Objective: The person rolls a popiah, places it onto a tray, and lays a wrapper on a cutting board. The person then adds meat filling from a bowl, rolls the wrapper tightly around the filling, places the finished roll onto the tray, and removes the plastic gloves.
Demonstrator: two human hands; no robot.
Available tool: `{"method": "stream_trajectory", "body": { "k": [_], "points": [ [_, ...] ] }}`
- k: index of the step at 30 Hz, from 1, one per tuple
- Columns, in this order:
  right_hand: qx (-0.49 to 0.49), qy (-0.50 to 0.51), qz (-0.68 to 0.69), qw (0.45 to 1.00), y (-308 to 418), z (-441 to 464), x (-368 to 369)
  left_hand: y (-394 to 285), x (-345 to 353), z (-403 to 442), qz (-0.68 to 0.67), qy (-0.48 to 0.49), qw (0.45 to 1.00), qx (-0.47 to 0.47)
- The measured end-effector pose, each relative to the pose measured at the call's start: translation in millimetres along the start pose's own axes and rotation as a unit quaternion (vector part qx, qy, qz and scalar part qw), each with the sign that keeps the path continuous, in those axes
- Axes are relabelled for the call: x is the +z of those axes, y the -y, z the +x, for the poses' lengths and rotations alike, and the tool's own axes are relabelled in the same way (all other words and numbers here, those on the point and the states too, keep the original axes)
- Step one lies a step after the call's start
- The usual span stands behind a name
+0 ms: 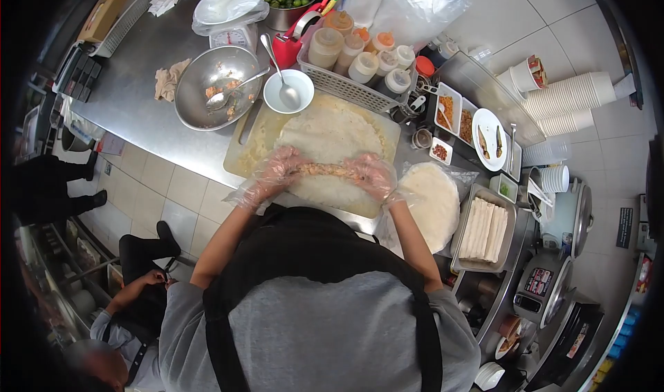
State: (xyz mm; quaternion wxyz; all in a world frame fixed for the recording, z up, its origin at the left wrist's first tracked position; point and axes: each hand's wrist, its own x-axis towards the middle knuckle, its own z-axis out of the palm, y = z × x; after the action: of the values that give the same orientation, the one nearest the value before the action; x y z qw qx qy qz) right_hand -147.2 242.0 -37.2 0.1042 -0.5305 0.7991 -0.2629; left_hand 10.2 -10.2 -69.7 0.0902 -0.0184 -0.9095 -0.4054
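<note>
A round, pale wrapper sheet (335, 128) lies on a cutting board (238, 158), with a log of chopped filling (325, 170) across it. My left hand (282, 171), in a clear plastic glove, has its fingers closed round the left end of the filling. At the right end, my gloved right hand (373, 176) grips the filling in the same way. Beyond the board's far edge are a white bowl (300, 81) with a spoon and a steel bowl (190, 88) with filling remnants. More round sheets (430, 205) lie to the right of my right hand.
A basket of sauce bottles (346, 86) stands behind the board. A metal tray (460, 250) of white rolls sits at the right. A scale (234, 38) and a bowl of green fruit (287, 19) are at the back. Another person (131, 309) is at the lower left.
</note>
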Motion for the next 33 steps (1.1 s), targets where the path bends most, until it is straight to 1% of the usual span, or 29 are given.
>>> {"method": "stream_trajectory", "body": {
  "k": [3,6,9,12,15,18,21,24,27,30,32,33],
  "points": [
    [0.060,-0.127,0.114,0.984,16,9,-4,-6,-4,1,-0.004,-0.004,1.000,0.001],
    [0.080,-0.010,0.117,0.990,8,6,8,0,0,0,-0.001,-0.007,1.000,0.009],
    [0.040,-0.062,0.168,0.983,-6,6,22,-8,-6,0,-0.003,0.010,1.000,-0.008],
    [0.077,-0.130,0.145,0.978,10,8,15,-20,-5,1,0.020,-0.032,0.999,0.008],
    [0.029,-0.077,0.017,0.996,24,10,17,-23,-3,3,0.048,-0.010,0.999,0.003],
    [-0.015,-0.047,0.082,0.995,-3,11,31,-24,-7,5,0.050,-0.002,0.999,0.020],
    [0.024,-0.067,-0.075,0.995,37,21,11,-44,-21,3,0.065,-0.048,0.996,-0.024],
    [-0.021,-0.036,-0.065,0.997,41,30,33,-27,-21,-2,0.100,0.006,0.994,-0.044],
    [-0.008,0.026,-0.050,0.998,31,39,40,-15,-16,-5,0.049,-0.005,0.998,-0.032],
    [0.035,0.087,-0.099,0.991,67,52,17,-26,-25,-5,0.014,0.012,0.998,-0.064],
    [-0.007,0.041,-0.109,0.993,52,51,46,-15,-18,-7,0.015,0.004,0.998,-0.055],
    [-0.029,0.017,-0.114,0.993,55,56,47,-14,-19,-7,0.017,-0.001,0.999,-0.050]
  ]
}}
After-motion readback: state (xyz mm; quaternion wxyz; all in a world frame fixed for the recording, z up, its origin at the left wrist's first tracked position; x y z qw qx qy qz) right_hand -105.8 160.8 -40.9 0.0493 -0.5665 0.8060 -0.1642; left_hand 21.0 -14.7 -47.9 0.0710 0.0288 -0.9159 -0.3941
